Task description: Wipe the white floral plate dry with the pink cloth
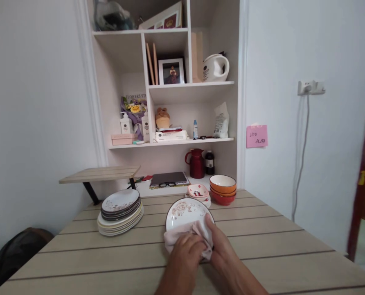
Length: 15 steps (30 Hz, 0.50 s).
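A white plate (182, 215) with a dark rim and brown flower print is tilted up above the near middle of the table. My right hand (221, 243) grips its right edge, thumb on the face and the other fingers behind, out of sight. Against the lower part of the plate's face, my left hand (187, 252) presses a pale pink cloth (174, 237), its fingers curled into the folds. The plate's lower edge is mostly covered by cloth and hands.
On the left stands a stack of plates (121, 211) beside a small raised shelf (99, 174). Behind the held plate are small pink dishes (198, 192) and stacked orange and red bowls (223, 190). A red jug (196, 164), a laptop (168, 178) and glasses (167, 184) lie farther back.
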Motion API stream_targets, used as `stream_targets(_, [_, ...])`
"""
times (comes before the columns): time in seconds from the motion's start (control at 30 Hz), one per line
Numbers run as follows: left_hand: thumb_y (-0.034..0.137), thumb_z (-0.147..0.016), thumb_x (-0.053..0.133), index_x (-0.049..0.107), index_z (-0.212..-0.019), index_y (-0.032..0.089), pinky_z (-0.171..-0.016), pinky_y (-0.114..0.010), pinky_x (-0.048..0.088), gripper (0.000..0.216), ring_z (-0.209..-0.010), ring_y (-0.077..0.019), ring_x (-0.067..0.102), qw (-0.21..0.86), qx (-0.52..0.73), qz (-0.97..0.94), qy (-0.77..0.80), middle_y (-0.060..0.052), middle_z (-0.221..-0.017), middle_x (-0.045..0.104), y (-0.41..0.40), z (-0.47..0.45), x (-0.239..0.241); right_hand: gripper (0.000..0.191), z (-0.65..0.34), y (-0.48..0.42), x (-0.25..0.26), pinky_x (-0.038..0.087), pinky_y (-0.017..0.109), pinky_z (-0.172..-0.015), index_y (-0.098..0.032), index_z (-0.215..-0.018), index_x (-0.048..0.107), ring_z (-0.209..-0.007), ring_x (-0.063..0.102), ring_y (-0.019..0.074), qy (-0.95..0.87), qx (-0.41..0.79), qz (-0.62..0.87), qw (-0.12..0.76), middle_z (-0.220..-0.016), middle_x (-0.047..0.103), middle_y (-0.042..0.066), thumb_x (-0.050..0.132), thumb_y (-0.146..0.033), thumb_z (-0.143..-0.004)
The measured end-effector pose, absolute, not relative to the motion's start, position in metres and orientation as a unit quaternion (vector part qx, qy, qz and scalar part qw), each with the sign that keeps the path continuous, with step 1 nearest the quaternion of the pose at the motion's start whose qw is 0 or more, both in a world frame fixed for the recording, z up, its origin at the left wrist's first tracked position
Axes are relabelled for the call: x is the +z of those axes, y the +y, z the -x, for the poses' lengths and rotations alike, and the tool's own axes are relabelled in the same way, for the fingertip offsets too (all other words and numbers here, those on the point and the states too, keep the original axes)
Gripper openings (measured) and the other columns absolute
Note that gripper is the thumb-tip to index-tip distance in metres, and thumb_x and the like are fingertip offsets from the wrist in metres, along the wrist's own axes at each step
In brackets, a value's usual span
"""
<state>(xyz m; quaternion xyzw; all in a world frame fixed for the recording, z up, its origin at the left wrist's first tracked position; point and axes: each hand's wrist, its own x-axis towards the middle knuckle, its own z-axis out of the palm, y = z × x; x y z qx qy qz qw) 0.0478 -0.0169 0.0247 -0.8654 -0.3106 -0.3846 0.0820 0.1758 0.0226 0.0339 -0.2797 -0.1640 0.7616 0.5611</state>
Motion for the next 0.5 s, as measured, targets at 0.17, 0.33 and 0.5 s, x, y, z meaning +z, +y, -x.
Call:
stream_targets(0.17, [0.004, -0.086, 0.050, 0.059, -0.113, 0.023, -0.109, -0.054, 0.038, 0.035, -0.112, -0.0211, 0.061, 0.161, -0.369, 0.824, -0.400, -0.003, -0.119, 0.067, 0.003, -0.029, 0.029, 0.047, -0.153, 0.013, 0.031, 0.055, 0.036, -0.074, -0.007, -0.106, 0.066, -0.073, 0.072, 0.0251, -0.190, 0.749, 0.291, 0.563, -0.083, 0.077, 0.014, 0.071, -0.042, -0.076])
stream_targets(0.33, [0.006, -0.085, 0.052, 0.060, -0.115, 0.020, -0.105, -0.058, 0.040, 0.033, -0.113, -0.0263, 0.060, 0.219, -0.376, 0.755, -0.492, -0.008, -0.121, 0.066, 0.016, -0.009, 0.028, 0.069, -0.156, 0.012, 0.032, 0.054, 0.043, -0.083, -0.004, -0.127, 0.055, -0.083, 0.073, 0.0312, -0.177, 0.748, 0.297, 0.566, -0.088, 0.077, 0.017, 0.071, -0.046, -0.075])
stream_targets(0.5, [0.002, -0.081, 0.050, 0.064, -0.102, 0.022, -0.090, -0.041, 0.051, 0.032, -0.104, -0.0229, 0.061, 0.151, -0.371, 0.762, -0.509, -0.004, -0.109, 0.068, 0.000, -0.017, 0.028, 0.079, -0.173, 0.022, 0.035, 0.053, 0.046, -0.088, -0.004, -0.133, 0.050, -0.093, 0.071, 0.0343, -0.135, 0.720, 0.293, 0.614, -0.086, 0.077, 0.016, 0.072, -0.050, -0.073])
